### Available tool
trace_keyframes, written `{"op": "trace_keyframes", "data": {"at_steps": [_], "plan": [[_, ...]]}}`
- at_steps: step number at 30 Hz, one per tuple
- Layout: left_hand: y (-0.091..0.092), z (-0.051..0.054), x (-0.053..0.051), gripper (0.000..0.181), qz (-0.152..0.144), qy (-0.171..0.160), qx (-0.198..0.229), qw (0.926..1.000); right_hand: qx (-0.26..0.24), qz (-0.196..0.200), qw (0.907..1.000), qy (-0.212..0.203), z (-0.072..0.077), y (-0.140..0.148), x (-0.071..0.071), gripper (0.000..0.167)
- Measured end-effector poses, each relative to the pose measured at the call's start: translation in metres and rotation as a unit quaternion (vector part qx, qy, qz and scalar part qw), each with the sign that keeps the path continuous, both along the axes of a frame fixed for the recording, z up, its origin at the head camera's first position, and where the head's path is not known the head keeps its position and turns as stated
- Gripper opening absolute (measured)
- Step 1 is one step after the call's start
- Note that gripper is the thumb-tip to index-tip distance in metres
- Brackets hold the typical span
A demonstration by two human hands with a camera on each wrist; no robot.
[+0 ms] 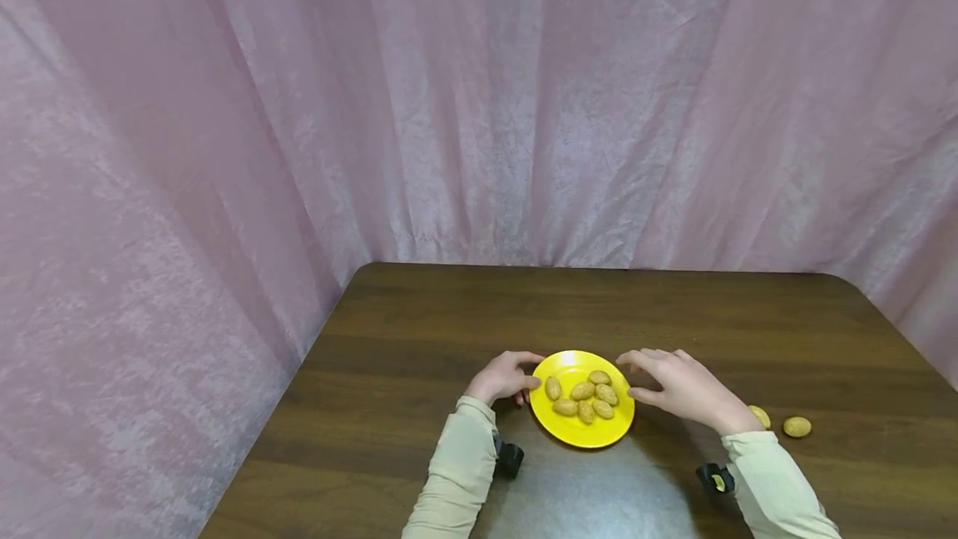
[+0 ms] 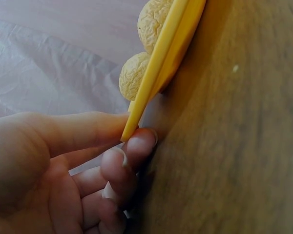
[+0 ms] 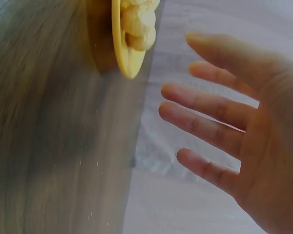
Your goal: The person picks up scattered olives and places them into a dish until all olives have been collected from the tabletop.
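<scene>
A round yellow plate [image 1: 584, 437] carries several small potatoes [image 1: 565, 407] with yellow, wrinkled skin. My left hand [image 1: 500, 378] pinches its left rim; in the left wrist view the thumb lies on top and fingertips sit beneath the edge [image 2: 131, 127]. That view shows the plate's edge raised off the wood. On the other side, my right hand [image 1: 684, 388] is beside the right rim, fingers spread and extended. The right wrist view shows a gap between those fingers and the plate [image 3: 118, 44], with nothing held.
The dark wooden table [image 1: 374, 439] has rounded far corners. Two more potatoes lie on it near my right forearm, one potato [image 1: 797, 427] in full view and another potato [image 1: 760, 415] partly hidden by the arm. A pink curtain [image 1: 479, 106] hangs behind the table and at its left.
</scene>
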State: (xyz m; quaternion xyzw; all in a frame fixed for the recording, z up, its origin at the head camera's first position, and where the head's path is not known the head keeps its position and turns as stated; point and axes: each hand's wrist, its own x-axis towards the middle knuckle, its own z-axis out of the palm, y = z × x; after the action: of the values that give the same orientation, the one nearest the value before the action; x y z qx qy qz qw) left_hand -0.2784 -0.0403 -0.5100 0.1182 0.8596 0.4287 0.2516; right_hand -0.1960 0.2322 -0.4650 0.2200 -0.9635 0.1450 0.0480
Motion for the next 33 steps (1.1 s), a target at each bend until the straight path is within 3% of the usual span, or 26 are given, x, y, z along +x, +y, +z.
{"op": "trace_keyframes", "data": {"at_steps": [5, 14, 25, 33], "plan": [[0.001, 0.000, 0.000, 0.041, 0.001, -0.002, 0.006, 1.0000, -0.003, -0.019, 0.9998, 0.001, 0.002, 0.014, 0.009, 0.053], [0.001, 0.000, 0.000, 0.041, 0.001, 0.000, 0.005, 1.0000, 0.026, -0.033, 0.9991, 0.008, 0.002, 0.048, 0.026, 0.048], [0.000, -0.001, 0.000, 0.041, -0.002, 0.000, 0.014, 0.9999, 0.044, -0.055, 0.9957, -0.060, -0.004, 0.101, 0.048, 0.053], [0.001, -0.004, -0.002, 0.042, -0.002, -0.001, 0.007, 1.0000, 0.044, -0.064, 0.9885, -0.130, -0.013, 0.123, 0.053, 0.050]]}}
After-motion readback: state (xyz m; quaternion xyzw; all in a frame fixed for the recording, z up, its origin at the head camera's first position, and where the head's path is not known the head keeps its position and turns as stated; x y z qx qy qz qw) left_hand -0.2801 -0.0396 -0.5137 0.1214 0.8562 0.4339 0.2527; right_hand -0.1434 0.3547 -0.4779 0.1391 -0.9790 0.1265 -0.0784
